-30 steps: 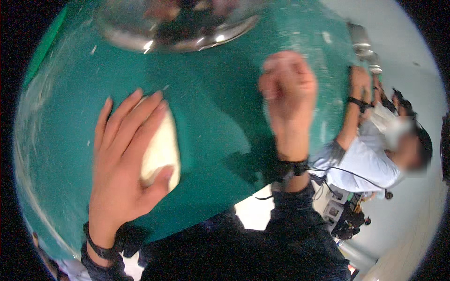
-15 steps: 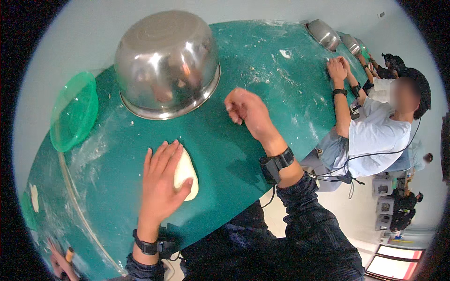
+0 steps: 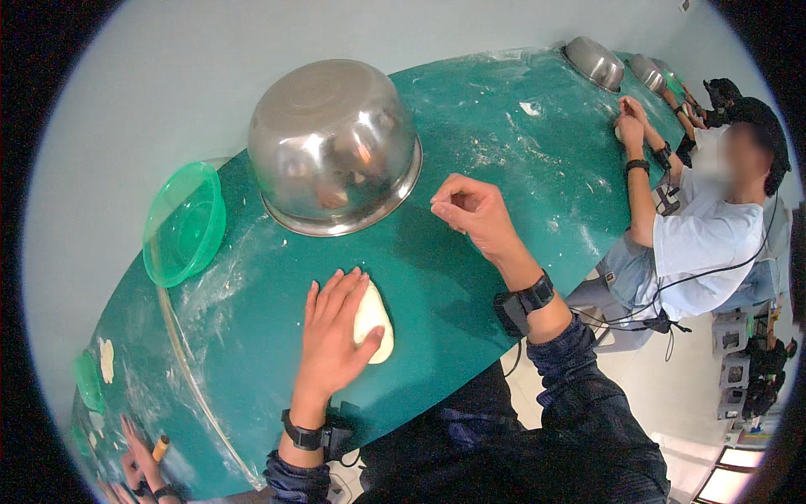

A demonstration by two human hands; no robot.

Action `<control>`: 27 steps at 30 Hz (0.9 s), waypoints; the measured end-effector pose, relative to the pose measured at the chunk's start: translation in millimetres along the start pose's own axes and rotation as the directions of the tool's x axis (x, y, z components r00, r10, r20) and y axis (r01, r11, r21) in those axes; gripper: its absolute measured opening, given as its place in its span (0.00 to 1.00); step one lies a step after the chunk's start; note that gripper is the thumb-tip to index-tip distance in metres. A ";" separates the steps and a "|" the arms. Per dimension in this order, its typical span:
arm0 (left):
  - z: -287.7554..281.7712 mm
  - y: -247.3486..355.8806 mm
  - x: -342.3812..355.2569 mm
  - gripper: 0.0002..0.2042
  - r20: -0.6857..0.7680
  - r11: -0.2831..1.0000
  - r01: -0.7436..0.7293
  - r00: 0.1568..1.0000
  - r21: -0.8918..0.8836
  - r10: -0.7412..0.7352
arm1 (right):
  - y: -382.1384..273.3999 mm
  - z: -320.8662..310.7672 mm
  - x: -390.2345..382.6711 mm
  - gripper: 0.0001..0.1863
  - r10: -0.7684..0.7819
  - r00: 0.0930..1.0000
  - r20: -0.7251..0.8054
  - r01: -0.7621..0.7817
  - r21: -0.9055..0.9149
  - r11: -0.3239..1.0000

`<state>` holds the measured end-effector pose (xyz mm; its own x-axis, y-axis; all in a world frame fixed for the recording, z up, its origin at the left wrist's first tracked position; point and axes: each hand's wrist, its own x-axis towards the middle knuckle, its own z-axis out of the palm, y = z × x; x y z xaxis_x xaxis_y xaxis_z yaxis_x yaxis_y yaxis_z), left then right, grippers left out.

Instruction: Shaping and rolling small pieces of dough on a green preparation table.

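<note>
Left hand lay flat and spread on dough piece, pressing not gripping, dough on green worktop just in front of upturned steel bowl, right hand loosely curled, holding nothing, right of bowl, green plastic bowl left of it

Left hand lay flat, palm down, fingers together and extended toward 12 o'clock, thumb spread toward 2 o'clock. Its forearm entered from 6 o'clock, with a dark band at the wrist and a dark sleeve below. Right hand was held loosely curled, fingertips drawn toward the thumb, knuckles pointing to 10 o'clock. Its forearm ran back toward 5 o'clock, a dark strap around the wrist and the sleeve pushed up behind it. The two hands were well apart.
</note>
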<state>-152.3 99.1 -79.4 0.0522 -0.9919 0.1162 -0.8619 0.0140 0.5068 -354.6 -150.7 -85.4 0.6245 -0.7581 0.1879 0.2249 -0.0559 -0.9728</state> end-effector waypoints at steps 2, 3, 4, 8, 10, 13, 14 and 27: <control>1.0 1.2 1.9 0.37 0.004 1.000 0.018 1.000 -0.009 -0.018 | 1.8 -5.2 0.8 0.05 -0.047 0.999 -0.020 0.046 -0.044 0.998; 0.6 0.9 2.5 0.37 0.011 1.000 0.019 1.000 -0.006 -0.019 | 3.6 -5.7 2.0 0.05 -0.044 0.999 -0.023 0.043 -0.038 0.998; 0.7 0.7 3.5 0.38 0.012 1.000 0.015 1.000 -0.001 -0.015 | 5.4 -6.3 3.0 0.06 -0.044 0.998 -0.035 0.043 -0.024 0.999; -1.9 -1.1 2.7 0.38 0.009 1.000 0.026 1.000 0.003 -0.026 | 9.6 -1.1 6.0 0.06 -0.045 0.997 -0.062 0.043 -0.037 0.998; -1.1 -1.5 4.1 0.38 0.012 1.000 0.025 1.000 0.006 -0.025 | 12.3 -2.3 6.4 0.06 -0.046 0.997 -0.061 0.044 -0.032 0.999; -0.2 -0.8 5.9 0.38 0.012 1.000 0.019 1.000 0.006 -0.019 | 15.1 -5.7 6.7 0.06 -0.045 0.997 -0.061 0.042 -0.045 0.998; -0.1 -0.1 6.7 0.38 0.009 1.000 0.014 1.000 0.004 -0.014 | 14.8 -7.4 6.8 0.05 -0.043 0.997 -0.061 0.039 -0.060 0.997; 3.1 0.1 2.7 0.36 -0.016 1.000 0.003 1.000 0.002 -0.003 | 5.7 -19.9 12.3 0.04 0.126 0.938 -0.322 -0.004 0.352 0.936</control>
<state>-153.8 96.0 -81.7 0.0626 -0.9897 0.1285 -0.8630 0.0110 0.5051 -360.5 -173.2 -91.3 0.3730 -0.9278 0.0102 0.4711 0.1799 -0.8636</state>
